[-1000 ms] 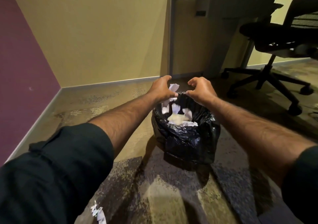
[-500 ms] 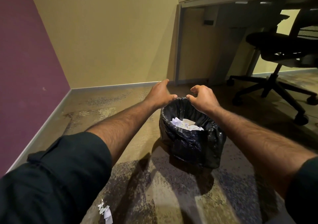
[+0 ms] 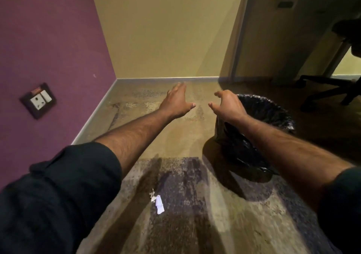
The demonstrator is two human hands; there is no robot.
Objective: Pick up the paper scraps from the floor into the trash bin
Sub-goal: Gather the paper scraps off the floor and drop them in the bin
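A small trash bin lined with a black plastic bag (image 3: 261,115) stands on the carpet at the right. My right hand (image 3: 227,105) hovers by the bin's left rim, fingers spread, holding nothing. My left hand (image 3: 176,102) is stretched out over bare carpet to the left of the bin, fingers apart and empty. White paper scraps (image 3: 158,203) lie on the carpet near me, below and between my forearms. My right forearm hides the inside of the bin.
A purple wall with a socket plate (image 3: 38,100) runs along the left, a yellow wall at the back. A desk panel (image 3: 259,29) and a black office chair's base (image 3: 330,89) stand at the far right, behind the bin.
Both hands have left the bin's mouth after dropping paper in, and moved left, open. The view has swung left and down, so the bin now sits at the right.
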